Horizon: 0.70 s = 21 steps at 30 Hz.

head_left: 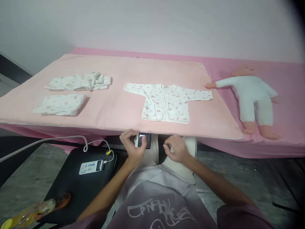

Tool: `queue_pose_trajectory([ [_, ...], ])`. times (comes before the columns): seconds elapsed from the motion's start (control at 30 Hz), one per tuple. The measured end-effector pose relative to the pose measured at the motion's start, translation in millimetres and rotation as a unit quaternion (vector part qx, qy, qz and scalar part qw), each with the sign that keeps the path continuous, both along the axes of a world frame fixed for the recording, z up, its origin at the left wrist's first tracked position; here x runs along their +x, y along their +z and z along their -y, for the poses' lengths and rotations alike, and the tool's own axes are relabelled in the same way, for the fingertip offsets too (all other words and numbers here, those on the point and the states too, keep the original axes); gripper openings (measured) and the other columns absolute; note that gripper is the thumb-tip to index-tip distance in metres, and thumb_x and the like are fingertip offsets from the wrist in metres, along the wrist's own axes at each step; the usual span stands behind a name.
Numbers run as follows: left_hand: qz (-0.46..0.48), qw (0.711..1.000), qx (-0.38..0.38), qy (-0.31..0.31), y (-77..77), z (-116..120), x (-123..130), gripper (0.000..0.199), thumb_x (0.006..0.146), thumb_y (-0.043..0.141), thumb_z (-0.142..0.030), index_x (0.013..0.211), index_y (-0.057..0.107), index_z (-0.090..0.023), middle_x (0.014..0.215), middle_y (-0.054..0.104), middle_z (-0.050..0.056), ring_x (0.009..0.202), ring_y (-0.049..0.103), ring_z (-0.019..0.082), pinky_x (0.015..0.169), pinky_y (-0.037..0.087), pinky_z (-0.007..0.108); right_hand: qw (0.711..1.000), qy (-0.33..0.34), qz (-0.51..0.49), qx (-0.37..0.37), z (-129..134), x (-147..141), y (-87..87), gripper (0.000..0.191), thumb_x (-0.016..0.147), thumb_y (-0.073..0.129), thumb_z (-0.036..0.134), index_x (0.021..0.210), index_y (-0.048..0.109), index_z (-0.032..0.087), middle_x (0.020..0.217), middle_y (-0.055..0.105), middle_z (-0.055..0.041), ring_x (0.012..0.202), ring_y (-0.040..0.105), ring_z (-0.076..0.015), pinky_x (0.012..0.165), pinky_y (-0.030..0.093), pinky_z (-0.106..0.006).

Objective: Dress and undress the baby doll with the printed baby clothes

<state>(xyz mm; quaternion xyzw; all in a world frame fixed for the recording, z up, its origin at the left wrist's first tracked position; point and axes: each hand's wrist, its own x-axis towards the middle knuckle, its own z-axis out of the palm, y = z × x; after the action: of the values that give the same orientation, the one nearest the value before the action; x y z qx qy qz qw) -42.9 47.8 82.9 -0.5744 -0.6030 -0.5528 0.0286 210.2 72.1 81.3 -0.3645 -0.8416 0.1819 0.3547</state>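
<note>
A small white printed jacket [176, 106] lies spread flat near the table's front edge, its sleeves stretched out and its front closed. Just below that edge, my left hand [133, 145] is open, thumb and fingers apart, with the thumb in front of a dark phone [148, 141] over my lap. My right hand [175, 149] is curled closed below the jacket, thumb and forefinger tips together, and nothing shows between them. Neither hand touches the jacket. Two folded printed garments lie at the left, one farther back [76, 82] and one nearer [62, 104].
A doll in white clothing [254, 92] lies on the pink cloth [290, 111] at the right. To my lower left, a black seat [78, 197] holds a white power bank [91, 167] with a cable and a yellow-capped bottle [35, 210]. The table's front edge crosses above my lap.
</note>
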Motion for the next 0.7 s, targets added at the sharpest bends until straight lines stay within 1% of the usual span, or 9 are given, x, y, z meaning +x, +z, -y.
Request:
queue_pose_trajectory([
  [0.07, 0.021, 0.997, -0.075, 0.002, -40.5, 30, 3, 0.071, 0.092, 0.087, -0.05, 0.147, 0.053, -0.021, 0.143, 0.062, 0.019, 0.137, 0.062, 0.039, 0.119, 0.05, 0.064, 0.993, -0.025, -0.063, -0.093, 15, -13, -27.3, 0.029, 0.116, 0.051, 0.04, 0.099, 0.068, 0.026, 0.085, 0.073, -0.0051, 0.076, 0.069, -0.0234, 0.074, 0.055, -0.04],
  [0.13, 0.045, 0.986, -0.159, -0.019, -71.8, 37, 8, 0.102, 0.08, 0.097, -0.054, 0.16, 0.047, -0.017, 0.156, 0.057, 0.024, 0.149, 0.056, 0.044, 0.126, 0.046, 0.065, 0.978, -0.05, -0.105, -0.176, 16, -26, -47.3, 0.035, 0.119, 0.047, 0.045, 0.099, 0.066, 0.025, 0.083, 0.073, -0.0027, 0.074, 0.069, -0.0211, 0.073, 0.054, -0.035],
  [0.2, 0.074, 0.974, -0.21, -0.031, -90.0, 29, 10, 0.113, 0.076, 0.1, -0.051, 0.168, 0.043, -0.016, 0.163, 0.056, 0.025, 0.155, 0.053, 0.046, 0.13, 0.045, 0.065, 0.963, -0.071, -0.123, -0.227, 12, -37, -59.0, 0.039, 0.119, 0.045, 0.051, 0.098, 0.066, 0.025, 0.081, 0.073, -0.0016, 0.075, 0.071, -0.0213, 0.075, 0.054, -0.034],
  [0.3, 0.113, 0.967, -0.226, -0.034, -96.7, 19, 8, 0.104, 0.08, 0.094, -0.037, 0.17, 0.045, -0.016, 0.166, 0.058, 0.024, 0.157, 0.056, 0.044, 0.132, 0.045, 0.062, 0.956, -0.097, -0.129, -0.244, 7, -45, -61.0, 0.037, 0.117, 0.047, 0.054, 0.1, 0.065, 0.025, 0.087, 0.076, -0.0031, 0.079, 0.073, -0.0231, 0.079, 0.056, -0.036],
  [0.4, 0.141, 0.961, -0.233, -0.045, -93.9, 32, 2, 0.097, 0.084, 0.09, -0.033, 0.17, 0.048, -0.02, 0.166, 0.062, 0.019, 0.153, 0.063, 0.039, 0.129, 0.051, 0.056, 0.973, -0.078, -0.118, -0.181, 12, -44, -43.9, 0.03, 0.117, 0.05, 0.046, 0.102, 0.065, 0.025, 0.092, 0.076, -0.0054, 0.081, 0.071, -0.0231, 0.077, 0.056, -0.037],
  [0.47, 0.156, 0.956, -0.244, -0.042, -93.4, 53, -2, 0.095, 0.084, 0.092, -0.036, 0.168, 0.05, -0.022, 0.164, 0.065, 0.017, 0.15, 0.066, 0.038, 0.127, 0.053, 0.055, 0.99, -0.038, -0.094, -0.102, 16, -40, -23.7, 0.026, 0.117, 0.05, 0.038, 0.101, 0.066, 0.025, 0.091, 0.073, -0.0061, 0.083, 0.068, -0.0238, 0.079, 0.055, -0.038],
  [0.53, 0.165, 0.952, -0.258, -0.028, -95.1, 75, -5, 0.095, 0.085, 0.094, -0.041, 0.168, 0.051, -0.023, 0.163, 0.065, 0.017, 0.149, 0.066, 0.038, 0.127, 0.054, 0.055, 0.997, -0.022, -0.066, -0.032, 13, -35, -0.5, 0.024, 0.117, 0.051, 0.033, 0.1, 0.067, 0.025, 0.091, 0.074, -0.0072, 0.086, 0.066, -0.0253, 0.084, 0.054, -0.041],
  [0.6, 0.17, 0.946, -0.276, -0.013, -97.7, 92, -5, 0.098, 0.084, 0.095, -0.045, 0.168, 0.051, -0.023, 0.163, 0.065, 0.017, 0.149, 0.066, 0.039, 0.126, 0.054, 0.056, 0.998, -0.059, -0.037, 0.006, 1, -31, 22.1, 0.023, 0.116, 0.051, 0.031, 0.102, 0.068, 0.024, 0.096, 0.076, -0.0089, 0.09, 0.066, -0.0264, 0.089, 0.054, -0.042],
  [0.7, 0.173, 0.939, -0.296, 0.0, -100.4, 104, -4, 0.103, 0.083, 0.097, -0.048, 0.17, 0.049, -0.024, 0.162, 0.066, 0.018, 0.148, 0.067, 0.04, 0.123, 0.056, 0.057, 0.985, -0.17, 0.03, 0.014, -30, -30, 50.0, 0.025, 0.117, 0.051, 0.037, 0.106, 0.069, 0.024, 0.103, 0.076, -0.0112, 0.1, 0.066, -0.0295, 0.095, 0.053, -0.044],
])
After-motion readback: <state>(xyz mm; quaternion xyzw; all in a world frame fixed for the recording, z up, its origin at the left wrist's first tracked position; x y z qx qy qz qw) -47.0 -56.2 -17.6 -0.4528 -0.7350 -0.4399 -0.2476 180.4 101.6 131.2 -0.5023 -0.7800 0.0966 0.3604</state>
